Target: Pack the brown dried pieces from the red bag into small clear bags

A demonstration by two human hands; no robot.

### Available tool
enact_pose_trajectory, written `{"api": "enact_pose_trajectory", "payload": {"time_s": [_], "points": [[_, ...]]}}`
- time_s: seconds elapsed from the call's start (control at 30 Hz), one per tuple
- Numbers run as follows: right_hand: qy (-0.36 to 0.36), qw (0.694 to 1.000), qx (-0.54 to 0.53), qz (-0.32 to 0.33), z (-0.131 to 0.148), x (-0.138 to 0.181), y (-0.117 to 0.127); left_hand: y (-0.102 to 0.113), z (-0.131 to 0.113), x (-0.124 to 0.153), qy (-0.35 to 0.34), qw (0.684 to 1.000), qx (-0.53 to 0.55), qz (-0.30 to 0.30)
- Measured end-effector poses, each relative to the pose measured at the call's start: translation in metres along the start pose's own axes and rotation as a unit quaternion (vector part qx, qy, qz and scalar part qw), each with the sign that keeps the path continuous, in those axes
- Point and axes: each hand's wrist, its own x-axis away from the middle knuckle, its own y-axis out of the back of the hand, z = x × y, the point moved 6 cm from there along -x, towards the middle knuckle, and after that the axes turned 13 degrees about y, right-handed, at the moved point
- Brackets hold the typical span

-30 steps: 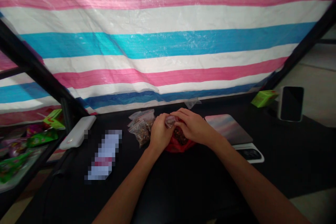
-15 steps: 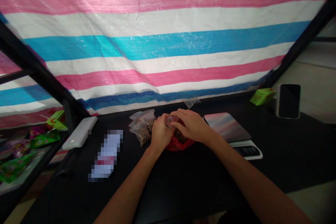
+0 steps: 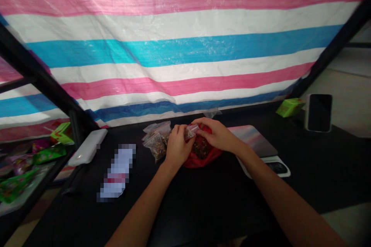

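A small clear zip-lock bag (image 3: pixel 191 131) is held up between my two hands, over the left side of a red plastic bag (image 3: pixel 204 159) full of dark dried bits. Closed around the zip-lock bag's left side is my left hand (image 3: pixel 177 146). My right hand (image 3: pixel 218 134) pinches its right edge with thumb and fingers, above the red bag's far rim. Just left of my left hand lie several filled zip-lock bags (image 3: pixel 158 146) with brownish dried contents. How full the held bag is I cannot tell.
Right of my hands is a white digital scale (image 3: pixel 282 165) with a shiny plate (image 3: pixel 256 139). A dark-screened device (image 3: pixel 319 112) and green box (image 3: pixel 290 107) stand at the far right. Leftward are a white power strip (image 3: pixel 88 147) and a blurred packet (image 3: pixel 117 173). A striped sheet (image 3: pixel 185 50) hangs behind.
My right hand has shifted slightly right and up, away from my left. More of the zip-lock bag and of the red bag's contents now shows.
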Motion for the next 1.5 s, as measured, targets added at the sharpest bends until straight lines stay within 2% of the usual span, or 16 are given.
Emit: {"api": "enact_pose_trajectory", "payload": {"time_s": [0.2,0.27,0.37,0.43,0.5,0.57,0.63,0.73,0.83,0.97,1.1,1.17,1.3,1.4,1.5], "points": [[0.064,0.998,0.001,-0.026,0.019,-0.005,0.006,-0.003,-0.002,-0.001,-0.012,0.999,-0.036,0.017],[0.063,0.997,0.002,-0.045,0.019,-0.006,0.012,-0.002,-0.001,0.0,-0.013,0.999,-0.031,0.014],[0.022,0.999,0.003,-0.048,0.009,-0.003,0.019,0.004,-0.001,0.0,0.002,0.999,-0.041,-0.02],[-0.012,1.0,0.001,0.005,0.0,0.001,0.016,0.01,-0.001,0.0,0.023,0.996,-0.066,-0.052],[-0.037,0.996,0.008,0.084,-0.008,0.006,0.008,0.017,-0.002,0.001,0.045,0.992,-0.087,-0.082],[-0.045,0.988,0.029,0.147,-0.011,0.011,0.001,0.021,-0.003,0.001,0.052,0.991,-0.086,-0.091],[-0.047,0.982,0.057,0.174,-0.012,0.014,-0.001,0.02,-0.007,0.0,0.032,0.995,-0.062,-0.068],[-0.059,0.977,0.095,0.181,-0.013,0.016,0.002,0.013,-0.012,0.001,-0.01,1.0,-0.001,0.003],[-0.071,0.972,0.126,0.185,-0.016,0.017,0.01,0.009,-0.013,0.0,-0.008,0.997,0.071,0.041],[-0.081,0.97,0.126,0.191,-0.02,0.019,0.015,0.011,-0.007,-0.003,0.032,0.991,0.132,0.018],[-0.093,0.977,0.115,0.151,-0.019,0.016,0.021,0.008,0.001,-0.006,0.052,0.989,0.137,-0.006],[-0.09,0.982,0.112,0.123,-0.017,0.014,0.025,0.003,0.006,-0.007,0.066,0.987,0.145,0.007],[-0.094,0.986,0.11,0.084,-0.018,0.013,0.031,-0.009,0.014,-0.007,0.103,0.977,0.173,0.068],[-0.114,0.982,0.093,0.123,-0.026,0.019,0.026,-0.008,0.011,-0.006,0.091,0.98,0.163,0.074],[-0.124,0.974,0.078,0.172,-0.034,0.025,0.017,-0.001,0.008,-0.006,0.077,0.988,0.124,0.042]]}}
